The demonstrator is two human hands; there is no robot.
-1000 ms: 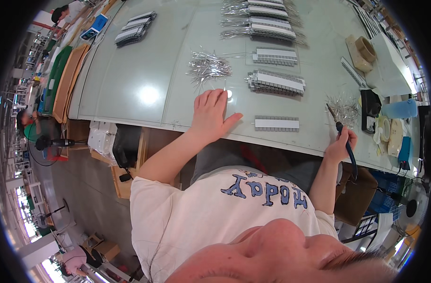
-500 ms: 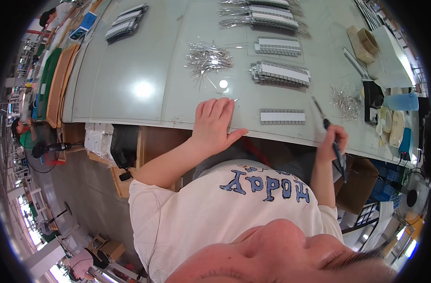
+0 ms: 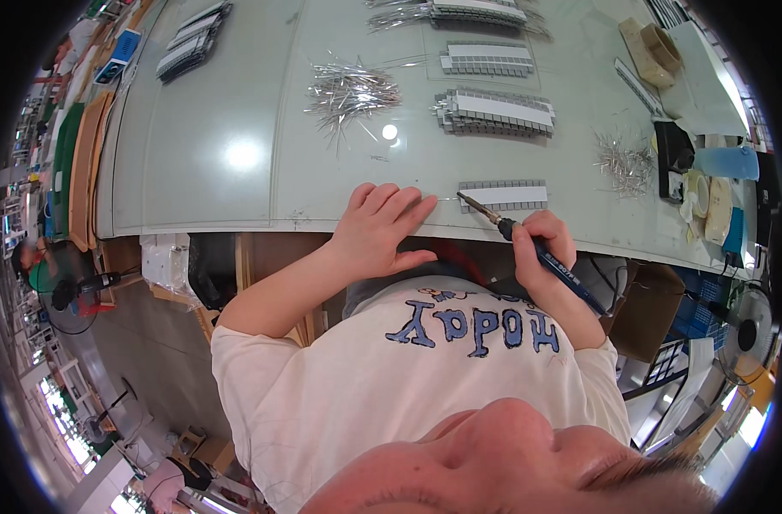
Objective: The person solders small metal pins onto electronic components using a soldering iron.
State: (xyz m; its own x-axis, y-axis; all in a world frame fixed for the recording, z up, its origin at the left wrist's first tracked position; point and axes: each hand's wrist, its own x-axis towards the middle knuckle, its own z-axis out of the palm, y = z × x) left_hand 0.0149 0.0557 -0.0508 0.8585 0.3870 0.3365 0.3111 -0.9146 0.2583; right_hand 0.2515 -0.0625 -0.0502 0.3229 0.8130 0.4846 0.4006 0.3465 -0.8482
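While in R hand (image 3: 537,268), slim metal-tipped iron (image 3: 569,279) at ridged gry strip (image 3: 515,195)

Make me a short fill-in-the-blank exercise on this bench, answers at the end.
1. The soldering iron is gripped in the person's ____ hand.
2. Its tip is at the ____ end of the lone strip.
3. The color of the large wire pile beyond the left hand is ____.
4. The small wire pile lies to the ____ of that strip.

Missing words: right; left; silver; right
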